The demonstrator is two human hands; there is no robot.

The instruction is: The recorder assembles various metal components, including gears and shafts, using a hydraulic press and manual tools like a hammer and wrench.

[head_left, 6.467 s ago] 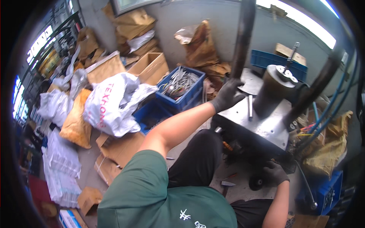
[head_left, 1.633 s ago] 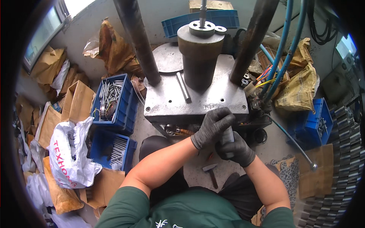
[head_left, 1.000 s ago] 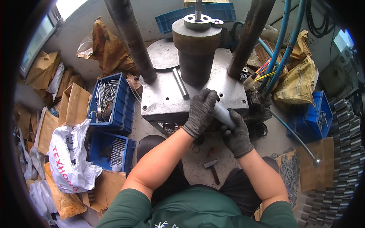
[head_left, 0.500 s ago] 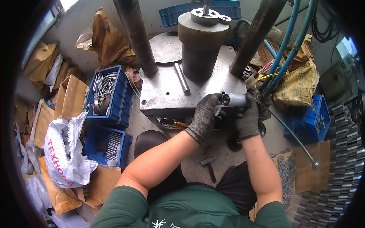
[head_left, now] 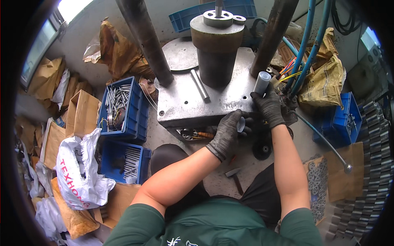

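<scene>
In my right hand (head_left: 269, 107), which wears a dark grey glove, the fingers close round the lower part of a pale grey tube (head_left: 261, 84). The tube stands nearly upright over the right edge of the steel press table (head_left: 221, 107), its round end up; whether it touches the table I cannot tell. My left hand (head_left: 225, 133), gloved alike, is nearer me at the table's front edge. Its fingers close on a small translucent cup-shaped piece (head_left: 241, 124). A bare steel rod (head_left: 200, 85) lies on the table beside a thick steel cylinder (head_left: 216, 53) with a spoked ring (head_left: 218, 19) on top.
Two dark posts (head_left: 148, 41) (head_left: 274, 37) flank the table. Blue crates (head_left: 140, 110) of metal rods stand left, by a white sack (head_left: 82, 172). Blue hoses (head_left: 308, 43) and a ball-ended lever (head_left: 328, 145) are right. A hammer (head_left: 234, 174) lies on the floor; stacked metal parts (head_left: 357, 192) line the right.
The tube has gone from lying level between both hands to nearly upright at the right, in my right hand. My left hand has come away from it and lower, keeping the translucent piece.
</scene>
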